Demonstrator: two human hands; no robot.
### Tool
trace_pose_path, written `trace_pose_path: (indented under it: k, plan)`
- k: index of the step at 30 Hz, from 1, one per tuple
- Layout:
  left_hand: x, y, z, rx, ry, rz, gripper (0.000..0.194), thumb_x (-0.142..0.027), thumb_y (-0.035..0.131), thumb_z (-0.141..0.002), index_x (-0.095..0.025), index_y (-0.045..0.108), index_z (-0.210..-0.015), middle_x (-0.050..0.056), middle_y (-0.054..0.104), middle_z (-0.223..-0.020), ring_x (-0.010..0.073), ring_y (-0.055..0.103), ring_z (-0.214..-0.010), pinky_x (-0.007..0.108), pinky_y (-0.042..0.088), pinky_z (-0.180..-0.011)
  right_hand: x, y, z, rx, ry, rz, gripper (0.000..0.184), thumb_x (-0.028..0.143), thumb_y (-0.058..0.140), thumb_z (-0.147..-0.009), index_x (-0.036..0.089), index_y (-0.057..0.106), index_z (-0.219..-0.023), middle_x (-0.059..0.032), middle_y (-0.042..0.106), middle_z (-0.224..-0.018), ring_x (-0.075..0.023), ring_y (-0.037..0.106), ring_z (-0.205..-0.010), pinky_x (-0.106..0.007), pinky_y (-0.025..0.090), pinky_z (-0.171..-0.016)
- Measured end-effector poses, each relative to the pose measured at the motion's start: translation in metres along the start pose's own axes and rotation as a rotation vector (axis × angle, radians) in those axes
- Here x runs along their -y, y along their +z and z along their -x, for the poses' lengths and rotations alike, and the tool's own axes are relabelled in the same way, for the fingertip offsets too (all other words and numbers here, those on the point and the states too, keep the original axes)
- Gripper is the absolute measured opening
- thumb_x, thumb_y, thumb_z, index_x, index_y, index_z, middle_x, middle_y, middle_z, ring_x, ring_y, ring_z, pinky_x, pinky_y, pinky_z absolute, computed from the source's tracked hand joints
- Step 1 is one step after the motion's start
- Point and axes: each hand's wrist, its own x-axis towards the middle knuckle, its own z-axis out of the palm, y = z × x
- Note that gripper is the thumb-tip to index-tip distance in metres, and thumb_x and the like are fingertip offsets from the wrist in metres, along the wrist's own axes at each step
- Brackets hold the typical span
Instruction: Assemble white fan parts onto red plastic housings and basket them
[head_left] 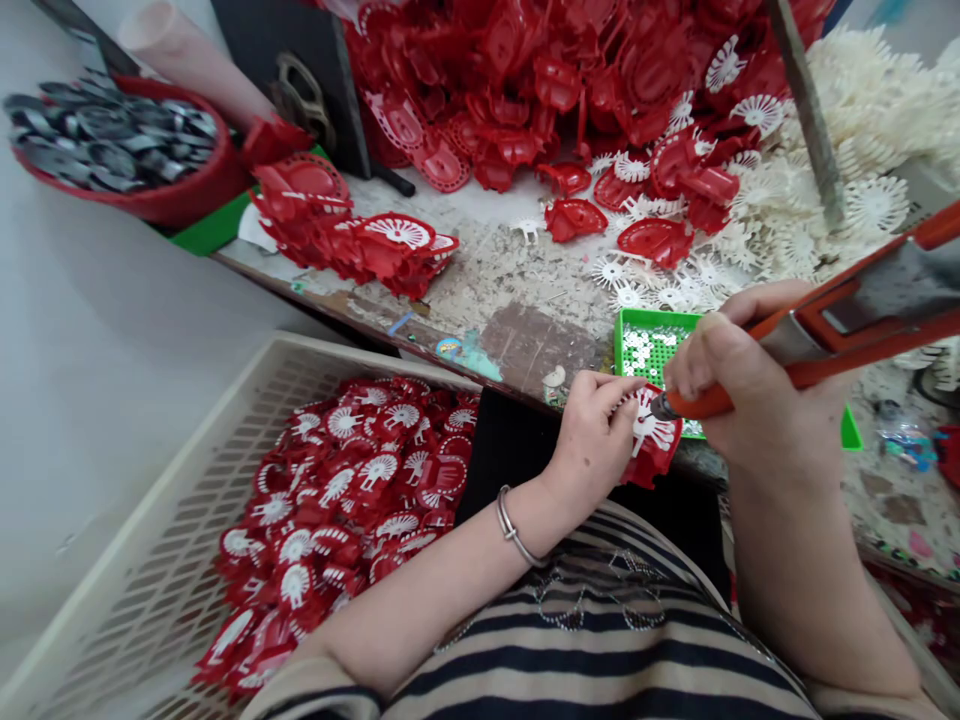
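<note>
My left hand (592, 440) pinches a red plastic part (651, 465) at the bench's front edge. A white fan-shaped piece (654, 428) lies on that part's face. In my right hand (757, 390) is an orange and grey power screwdriver (847, 320), slanting down to the left. Its tip meets the white piece or sits just over it; I cannot tell which. Right behind the hands stands a green tray (622, 345) with many small, shiny pieces in it, partly hidden by my right hand.
Red parts (525, 90) are heaped at the back, white fan pieces (862, 140) at the right. A row of red parts (352, 230) lies at the bench's left. Below it, a cream crate (172, 500) holds assembled parts. A red basin (180, 200) contains grey pieces.
</note>
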Motion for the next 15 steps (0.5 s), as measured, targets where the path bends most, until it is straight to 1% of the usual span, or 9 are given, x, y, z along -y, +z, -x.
trace_pose_path:
  k: [2,8,15]
  plan:
    - [0.0000,-0.0002,0.0003,-0.005,0.001,-0.001,0.023,-0.015,0.055,-0.087,-0.018,0.070,-0.103,0.007,0.060,-0.096,0.0181,0.059,-0.093,0.039,0.050,-0.089,-0.0002,0.0002,0.0008,-0.027,-0.059,-0.008,0.019,0.032,0.074,-0.079,0.026,0.058,-0.071,0.0065,0.046,-0.054,-0.0109,0.043,-0.044,-0.030,0.037,-0.045]
    - [-0.0022,-0.0005,0.0004,0.011,-0.016,0.007,0.024,-0.015,0.053,-0.088,-0.017,0.070,-0.104,0.007,0.058,-0.096,0.0184,0.058,-0.095,0.037,0.049,-0.091,-0.0008,0.0013,0.0007,-0.054,-0.068,0.030,0.022,0.037,0.077,-0.077,0.028,0.058,-0.071,0.0051,0.047,-0.056,-0.0126,0.046,-0.045,-0.032,0.038,-0.044]
    - [-0.0046,-0.0019,-0.0004,0.016,-0.016,-0.016,0.023,-0.014,0.054,-0.087,-0.019,0.071,-0.102,0.005,0.058,-0.093,0.0175,0.057,-0.093,0.036,0.049,-0.089,0.0025,0.0045,0.0007,0.003,-0.041,-0.086,0.020,0.034,0.076,-0.078,0.027,0.059,-0.071,0.0056,0.047,-0.052,-0.0123,0.046,-0.042,-0.031,0.040,-0.042]
